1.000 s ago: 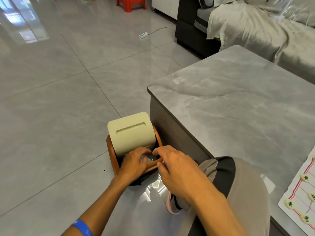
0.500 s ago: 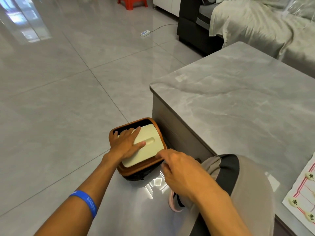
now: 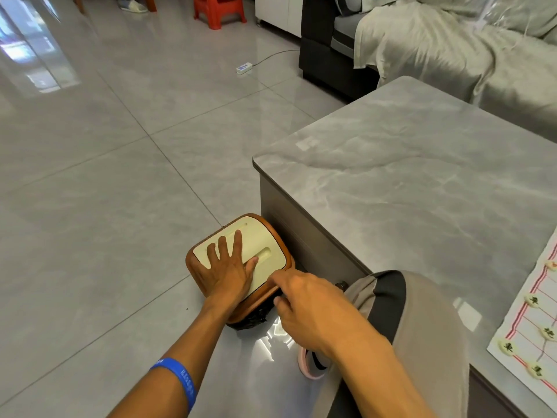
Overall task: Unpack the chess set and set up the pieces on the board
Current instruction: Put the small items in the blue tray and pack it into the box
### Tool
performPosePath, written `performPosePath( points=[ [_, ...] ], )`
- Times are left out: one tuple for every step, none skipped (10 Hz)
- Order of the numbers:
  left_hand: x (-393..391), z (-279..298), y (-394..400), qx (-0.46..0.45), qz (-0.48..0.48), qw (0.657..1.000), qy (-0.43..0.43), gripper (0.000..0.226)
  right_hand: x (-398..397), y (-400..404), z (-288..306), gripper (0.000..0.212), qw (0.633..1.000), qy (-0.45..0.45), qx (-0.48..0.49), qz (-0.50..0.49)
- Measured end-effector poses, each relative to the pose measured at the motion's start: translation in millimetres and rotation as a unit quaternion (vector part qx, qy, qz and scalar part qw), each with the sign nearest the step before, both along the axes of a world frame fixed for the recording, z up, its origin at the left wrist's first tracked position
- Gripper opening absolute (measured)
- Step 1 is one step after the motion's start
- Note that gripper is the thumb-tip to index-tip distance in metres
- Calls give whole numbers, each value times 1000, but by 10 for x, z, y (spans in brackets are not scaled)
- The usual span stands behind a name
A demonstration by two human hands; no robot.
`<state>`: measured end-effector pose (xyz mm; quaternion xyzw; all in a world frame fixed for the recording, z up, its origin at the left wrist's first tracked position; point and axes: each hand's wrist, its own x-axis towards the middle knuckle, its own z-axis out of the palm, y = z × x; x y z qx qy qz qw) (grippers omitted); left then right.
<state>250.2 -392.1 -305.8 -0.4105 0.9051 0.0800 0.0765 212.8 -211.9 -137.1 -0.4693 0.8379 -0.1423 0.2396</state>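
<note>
A brown bin [image 3: 199, 268] with a cream lid [image 3: 256, 233] and a black bag liner stands on the floor beside the grey table [image 3: 407, 188]. My left hand [image 3: 229, 267] lies flat on the closed lid, fingers spread. My right hand [image 3: 307, 309] hovers at the bin's near right rim with its fingers curled, and I see nothing in it. At the right edge, a white paper chess board [image 3: 530, 312] with red lines lies on the table, with several round cream pieces [image 3: 532, 300] on it.
My knee in grey and black shorts [image 3: 404, 315] is against the table's side. A pink slipper [image 3: 307, 363] sits below my right hand. Beyond the table are a covered sofa [image 3: 437, 46], a power strip [image 3: 244, 67] and a red stool [image 3: 218, 9].
The bin lid stood raised with both hands at the opening; it has swung down shut. My left hand now presses flat on it, and my right hand has drawn back to the rim.
</note>
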Motion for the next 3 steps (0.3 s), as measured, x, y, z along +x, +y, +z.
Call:
performPosePath(
  points=[
    [44,120,47,29,5,999,27,78,49,-34,176,33,998,-25,-40,-31],
    [175,291,140,10,-11,996,93,79,119,91,361,31,988,-49,-127,-68],
    [291,583,315,41,-28,979,197,83,177,372,590,31,970,-91,-197,-107]
  ],
)
